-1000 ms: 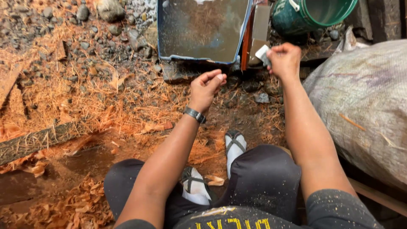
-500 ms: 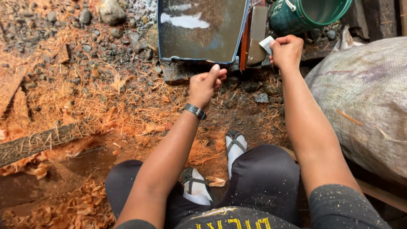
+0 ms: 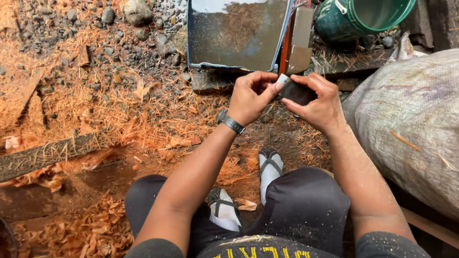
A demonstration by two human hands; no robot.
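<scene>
My right hand [image 3: 319, 104] holds a small dark flat block with a pale end [image 3: 292, 90] in front of me. My left hand [image 3: 249, 97], with a dark watch on the wrist, meets it from the left, and its fingertips pinch the block's pale end. Both hands hover just below a blue rectangular tray of murky water [image 3: 191, 48]. A flat blade-like metal piece with a reddish edge [image 3: 300, 40] leans at the tray's right side.
A green bucket [image 3: 337, 24] stands at the top right. A large grey woven sack [image 3: 411, 124] fills the right side. Orange wood shavings [image 3: 91, 224] and stones [image 3: 136, 10] cover the ground. My sandalled feet [image 3: 270, 165] are below my hands.
My right hand has drawn back from beside the tray, bringing the small block toward me. My left hand has risen to meet it and taken hold of its end.
</scene>
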